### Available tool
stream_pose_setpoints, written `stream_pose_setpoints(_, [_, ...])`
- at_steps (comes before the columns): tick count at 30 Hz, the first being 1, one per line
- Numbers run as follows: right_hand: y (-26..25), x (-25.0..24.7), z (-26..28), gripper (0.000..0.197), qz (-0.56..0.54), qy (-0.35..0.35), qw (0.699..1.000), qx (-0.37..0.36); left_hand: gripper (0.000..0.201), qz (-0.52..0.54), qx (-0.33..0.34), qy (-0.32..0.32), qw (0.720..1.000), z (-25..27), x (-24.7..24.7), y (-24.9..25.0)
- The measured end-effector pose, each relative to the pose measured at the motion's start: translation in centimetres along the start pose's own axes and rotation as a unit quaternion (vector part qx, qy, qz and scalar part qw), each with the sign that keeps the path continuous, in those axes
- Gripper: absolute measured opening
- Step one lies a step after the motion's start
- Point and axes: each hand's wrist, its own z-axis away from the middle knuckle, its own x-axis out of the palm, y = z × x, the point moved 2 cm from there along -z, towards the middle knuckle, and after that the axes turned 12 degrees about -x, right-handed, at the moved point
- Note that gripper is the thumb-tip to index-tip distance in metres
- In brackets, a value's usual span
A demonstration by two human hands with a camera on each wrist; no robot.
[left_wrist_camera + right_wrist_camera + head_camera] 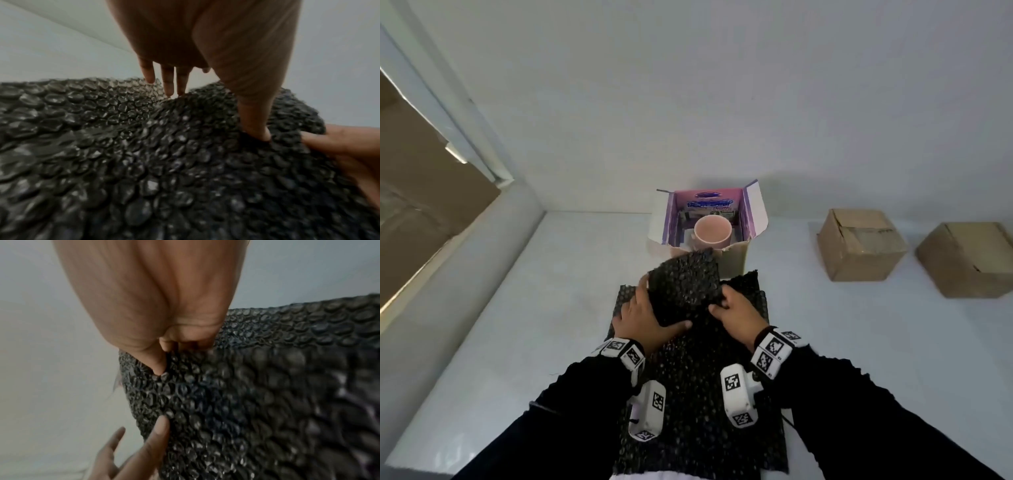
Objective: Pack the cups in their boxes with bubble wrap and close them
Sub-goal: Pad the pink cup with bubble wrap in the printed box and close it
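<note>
A pink cup (713,230) stands upright in an open cardboard box (738,262) with purple printed flaps, at the back of the table. In front of it both hands hold up a small piece of black bubble wrap (685,291). My left hand (650,308) grips its left side, thumb on top and fingers behind. My right hand (722,305) pinches its right edge. In the left wrist view the left hand (216,113) presses its thumb into the wrap (144,162). In the right wrist view the right hand (172,356) pinches the wrap (246,402).
More black bubble wrap sheets (698,383) lie flat under my wrists, reaching the table's front edge. Two closed cardboard boxes (859,246) (965,257) sit at the right. A wall runs behind, and a window frame (465,137) lies to the left.
</note>
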Motion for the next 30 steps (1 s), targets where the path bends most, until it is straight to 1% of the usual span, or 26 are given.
stream_pose_setpoints(1, [-0.5,-0.3,0.0,0.029,-0.034,0.021,0.999,-0.002,0.135,0.045,0.004,-0.024,0.999,-0.3,-0.1,0.1])
stream_pose_setpoints(2, [-0.9,-0.6,0.0,0.027,-0.062,0.04,0.997,-0.003,0.132,0.092,0.013,-0.052,0.994,-0.4,-0.2,0.3])
stream_pose_setpoints(3, [-1.3,-0.9,-0.1,0.025,-0.085,0.055,0.995,-0.004,0.12,0.134,0.024,-0.076,0.988,-0.5,-0.2,0.5])
stream_pose_setpoints(4, [-1.7,-1.1,-0.2,0.023,-0.096,0.066,0.993,-0.003,0.101,0.175,0.04,-0.091,0.98,-0.5,-0.4,0.8])
stream_pose_setpoints(5, [-1.9,-1.3,-0.2,0.02,-0.095,0.076,0.993,-0.004,0.078,0.207,0.052,-0.093,0.973,-0.6,-0.6,1.1])
stream_pose_setpoints(6, [-2.0,-1.5,-0.3,0.016,-0.065,0.092,0.994,-0.005,0.06,0.233,0.063,-0.087,0.967,-0.5,-0.8,1.4])
stream_pose_setpoints(7, [-1.8,-1.8,-0.4,0.014,-0.012,0.112,0.994,-0.009,0.05,0.251,0.07,-0.075,0.963,-0.7,-1.0,1.6])
stream_pose_setpoints(8, [-1.5,-2.2,-0.5,0.015,0.049,0.131,0.99,-0.009,0.045,0.262,0.073,-0.059,0.96,-0.8,-1.2,1.7])
stream_pose_setpoints(9, [-1.1,-2.6,-0.4,0.018,0.094,0.144,0.985,-0.008,0.043,0.264,0.067,-0.038,0.962,-0.9,-1.4,1.7])
stream_pose_setpoints(11, [-0.3,-2.9,-0.2,0.026,0.131,0.149,0.98,0.003,0.044,0.259,0.051,0.006,0.964,-1.2,-1.9,1.3])
stream_pose_setpoints(13, [0.4,-3.0,0.1,0.024,0.162,0.147,0.976,0.012,0.043,0.263,0.047,0.033,0.963,-1.5,-2.1,0.6])
stream_pose_setpoints(16, [1.0,-2.7,0.4,0.021,0.224,0.176,0.958,-0.017,0.038,0.29,0.047,0.042,0.955,-1.8,-2.1,-0.2])
stream_pose_setpoints(18, [1.1,-2.3,0.7,0.027,0.214,0.194,0.956,-0.043,0.036,0.294,0.061,0.052,0.952,-1.6,-2.3,-0.1])
stream_pose_setpoints(20, [0.9,-1.8,1.0,0.042,0.184,0.203,0.959,-0.072,0.03,0.294,0.087,0.062,0.95,-1.1,-2.5,0.3])
stream_pose_setpoints(23, [-0.2,-1.6,1.4,0.08,0.209,0.206,0.949,-0.115,0.018,0.294,0.172,0.066,0.938,0.0,-2.9,1.9])
stream_pose_setpoints(25, [-1.0,-1.6,1.5,0.103,0.219,0.163,0.954,-0.126,0.019,0.287,0.221,0.068,0.929,0.8,-3.2,3.3])
stream_pose_setpoints(27, [-0.8,-1.5,1.4,0.114,0.21,0.103,0.964,-0.124,0.024,0.301,0.246,0.07,0.918,1.6,-3.6,4.7])
stream_pose_setpoints(28, [-0.6,-1.5,1.3,0.112,0.208,0.076,0.968,-0.117,0.028,0.313,0.256,0.073,0.912,1.9,-3.9,5.4])
stream_pose_setpoints(29, [-0.5,-1.5,1.2,0.102,0.213,0.052,0.969,-0.112,0.033,0.32,0.267,0.082,0.905,2.0,-4.2,6.0])
stream_pose_setpoints(30, [-0.4,-1.7,1.1,0.083,0.227,0.037,0.966,-0.116,0.036,0.318,0.279,0.1,0.9,2.1,-4.5,6.4])
